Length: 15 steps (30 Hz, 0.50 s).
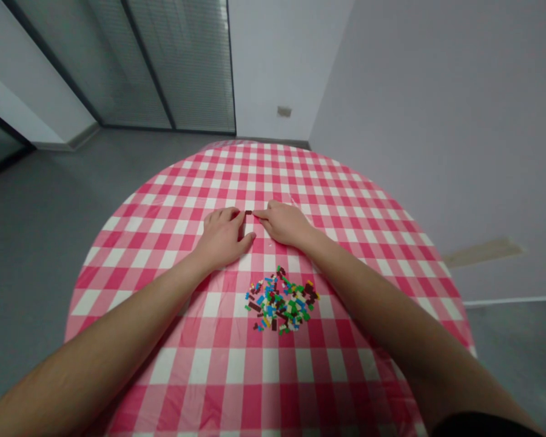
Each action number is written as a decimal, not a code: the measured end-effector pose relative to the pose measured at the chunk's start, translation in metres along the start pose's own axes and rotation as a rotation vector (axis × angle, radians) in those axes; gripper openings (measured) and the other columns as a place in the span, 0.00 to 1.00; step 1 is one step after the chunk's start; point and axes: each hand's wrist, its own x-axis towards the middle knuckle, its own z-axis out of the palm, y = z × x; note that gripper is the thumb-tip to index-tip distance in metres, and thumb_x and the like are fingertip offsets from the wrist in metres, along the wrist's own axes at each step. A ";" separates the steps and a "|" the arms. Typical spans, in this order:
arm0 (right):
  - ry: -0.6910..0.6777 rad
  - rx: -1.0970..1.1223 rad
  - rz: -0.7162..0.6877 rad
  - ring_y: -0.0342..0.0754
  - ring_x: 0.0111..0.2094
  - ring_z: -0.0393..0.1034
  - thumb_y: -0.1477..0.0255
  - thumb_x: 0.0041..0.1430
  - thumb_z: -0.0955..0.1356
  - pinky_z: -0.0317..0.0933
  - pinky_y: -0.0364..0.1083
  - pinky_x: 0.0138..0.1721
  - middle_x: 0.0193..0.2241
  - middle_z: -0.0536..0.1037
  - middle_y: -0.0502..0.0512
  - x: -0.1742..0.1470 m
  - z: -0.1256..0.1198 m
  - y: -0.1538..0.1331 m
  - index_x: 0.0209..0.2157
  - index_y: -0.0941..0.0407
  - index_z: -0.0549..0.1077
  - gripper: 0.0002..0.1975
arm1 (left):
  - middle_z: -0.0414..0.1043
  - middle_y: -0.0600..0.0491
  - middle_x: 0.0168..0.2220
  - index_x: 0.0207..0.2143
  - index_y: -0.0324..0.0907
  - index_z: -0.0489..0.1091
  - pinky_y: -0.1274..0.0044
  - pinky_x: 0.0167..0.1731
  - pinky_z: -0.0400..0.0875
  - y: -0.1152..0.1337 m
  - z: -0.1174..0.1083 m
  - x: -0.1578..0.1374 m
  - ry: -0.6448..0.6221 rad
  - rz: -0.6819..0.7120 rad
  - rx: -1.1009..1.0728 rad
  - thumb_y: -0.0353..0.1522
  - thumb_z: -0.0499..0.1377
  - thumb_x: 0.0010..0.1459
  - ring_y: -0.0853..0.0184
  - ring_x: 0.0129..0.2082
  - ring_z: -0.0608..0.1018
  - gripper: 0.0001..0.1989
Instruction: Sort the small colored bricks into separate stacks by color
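Observation:
A small dark brown toy brick [248, 212] lies on the checked tablecloth between my two hands. My left hand [224, 238] rests on the cloth to its left, fingers bent and apart, thumb held out toward me. The left index fingertip is at the brick's left end. From the right, my right hand [283, 222] points its index finger at the brick's other end, with the remaining fingers curled under. Whether either fingertip presses on the brick is too small to tell. Nearer to me is a loose pile of small toy bricks [282, 303] in green, blue, brown, yellow, red and white.
The round table wears a pink-and-white checked cloth [204, 364], wrinkled toward the front. Behind it stand a glass partition [177, 67] with blinds and a white wall [277, 54]. Another wall [459, 133] runs close along the right side. Grey floor [73, 188] shows at left.

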 end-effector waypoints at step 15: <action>0.022 0.008 0.000 0.55 0.43 0.74 0.66 0.76 0.57 0.61 0.50 0.37 0.49 0.78 0.63 0.002 -0.002 0.001 0.61 0.47 0.75 0.22 | 0.70 0.38 0.59 0.61 0.37 0.70 0.54 0.60 0.61 0.000 0.000 0.000 -0.015 0.003 -0.013 0.44 0.53 0.66 0.44 0.59 0.69 0.28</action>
